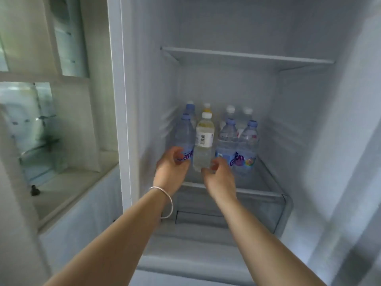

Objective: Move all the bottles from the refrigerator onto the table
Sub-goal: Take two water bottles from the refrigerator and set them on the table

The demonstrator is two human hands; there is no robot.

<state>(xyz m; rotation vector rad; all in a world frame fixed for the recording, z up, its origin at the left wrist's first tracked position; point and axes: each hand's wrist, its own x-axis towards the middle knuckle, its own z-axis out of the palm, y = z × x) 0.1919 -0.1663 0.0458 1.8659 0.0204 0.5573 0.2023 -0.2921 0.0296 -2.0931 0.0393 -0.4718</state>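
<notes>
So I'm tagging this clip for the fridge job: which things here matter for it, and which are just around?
Job:
- bottles on the fridge shelf
- left hand gripping the front-left blue-capped bottle
- right hand reaching at the white-capped bottle

Around:
- upper shelf
- drawer
- bracelet
- glass cabinet

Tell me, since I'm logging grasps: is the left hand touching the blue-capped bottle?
Touching. The head view shows the left hand with fingers curled around the blue-capped bottle at its label.

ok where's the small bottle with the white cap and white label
In the head view the small white-capped bottle stands at the front of the refrigerator shelf, between the blue-capped bottle on its left and the blue-capped pair on its right, just above both hands.
</notes>
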